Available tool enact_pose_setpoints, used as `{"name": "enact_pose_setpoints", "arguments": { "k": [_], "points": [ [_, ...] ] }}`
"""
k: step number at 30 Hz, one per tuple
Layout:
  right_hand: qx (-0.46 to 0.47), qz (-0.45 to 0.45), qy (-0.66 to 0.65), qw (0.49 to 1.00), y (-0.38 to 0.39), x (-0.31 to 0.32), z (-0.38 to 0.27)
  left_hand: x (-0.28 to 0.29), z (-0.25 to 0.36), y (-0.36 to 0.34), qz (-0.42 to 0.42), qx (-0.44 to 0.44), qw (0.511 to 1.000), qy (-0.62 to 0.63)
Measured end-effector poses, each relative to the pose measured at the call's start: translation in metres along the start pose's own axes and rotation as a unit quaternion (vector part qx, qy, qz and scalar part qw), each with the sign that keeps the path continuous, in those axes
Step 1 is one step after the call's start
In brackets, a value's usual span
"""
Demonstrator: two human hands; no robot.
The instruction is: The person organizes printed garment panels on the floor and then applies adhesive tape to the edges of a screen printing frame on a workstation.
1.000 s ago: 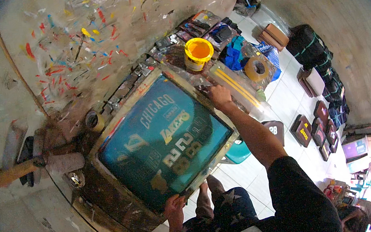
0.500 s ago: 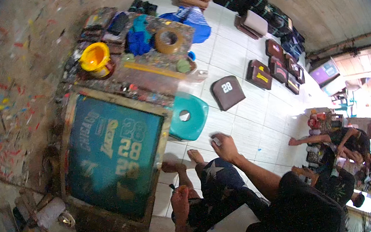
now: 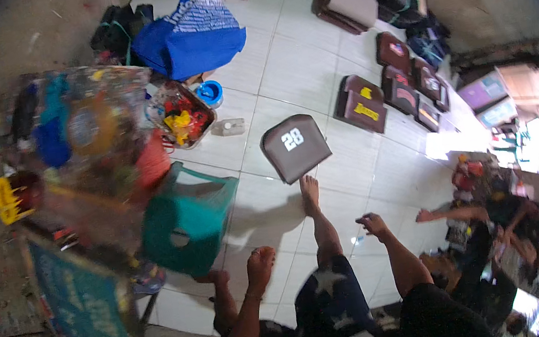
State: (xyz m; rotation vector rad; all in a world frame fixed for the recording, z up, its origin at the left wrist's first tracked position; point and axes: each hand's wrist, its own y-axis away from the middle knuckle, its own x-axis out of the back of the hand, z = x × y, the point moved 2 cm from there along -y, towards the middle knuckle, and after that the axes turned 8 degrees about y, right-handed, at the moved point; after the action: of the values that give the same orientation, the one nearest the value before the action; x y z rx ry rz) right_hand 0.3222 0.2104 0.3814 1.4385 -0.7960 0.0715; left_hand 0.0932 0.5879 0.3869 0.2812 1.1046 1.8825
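My left hand [image 3: 259, 262] hangs in the air above the tiled floor with nothing in it, its fingers loosely bent. It is just right of a green plastic stool [image 3: 187, 221]. My right hand [image 3: 372, 224] is raised further right, fingers apart and holding nothing. My bare foot [image 3: 310, 192] stands on the white tiles between the two hands. A brown padded panel [image 3: 295, 145] with a white number lies on the floor beyond the foot. The teal printing screen [image 3: 85, 309] in its wooden frame is at the lower left, away from both hands.
A paint-smeared bench [image 3: 91, 139] with a yellow tub [image 3: 9, 200] stands at the left. Several brown panels [image 3: 403, 85] lie in rows on the tiles at the right. A blue bag [image 3: 191, 37] sits at the back. Another person [image 3: 500, 221] sits low at the right.
The view has swung right, away from the printing screen. My right hand came off the frame's edge and my left hand let go of its near side; both now hang free.
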Motion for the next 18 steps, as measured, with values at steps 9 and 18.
{"name": "enact_pose_setpoints", "arguments": {
  "k": [9,18],
  "points": [
    [0.284,0.090,0.028,0.954,-0.429,-0.010,-0.180,-0.101,-0.098,-0.443,0.196,-0.062,0.973,-0.103],
    [0.271,-0.002,-0.065,0.960,-0.455,-0.027,-0.215,-0.131,-0.118,-0.525,0.234,-0.078,0.953,-0.176]
  ]
}}
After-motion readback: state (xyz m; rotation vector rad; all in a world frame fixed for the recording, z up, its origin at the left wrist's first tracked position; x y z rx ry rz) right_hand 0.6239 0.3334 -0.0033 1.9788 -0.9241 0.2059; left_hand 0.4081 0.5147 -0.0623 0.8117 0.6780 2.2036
